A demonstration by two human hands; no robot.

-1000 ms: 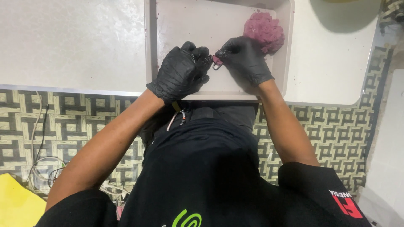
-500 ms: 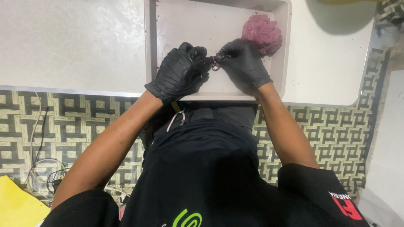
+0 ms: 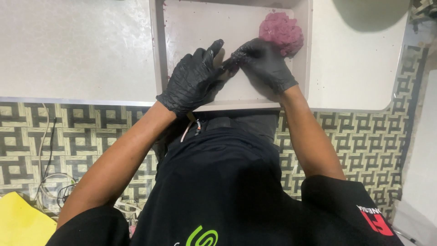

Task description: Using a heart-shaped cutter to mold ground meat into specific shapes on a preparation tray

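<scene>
White tray [image 3: 191, 27] holds purple lump [image 3: 281, 33] (touching right hand [image 3: 263, 64]).

No packages, signs or screens in view. Only printed marks, both on person's black shirt: red patch with lettering [image 3: 374, 220] on right sleeve, lower right corner; green curved emblem [image 3: 201, 237] on chest, bottom edge, cut off by frame.

Whatever the left hand [image 3: 196, 77] and right hand [image 3: 261, 61] pinch between their touching fingertips is hidden.
</scene>
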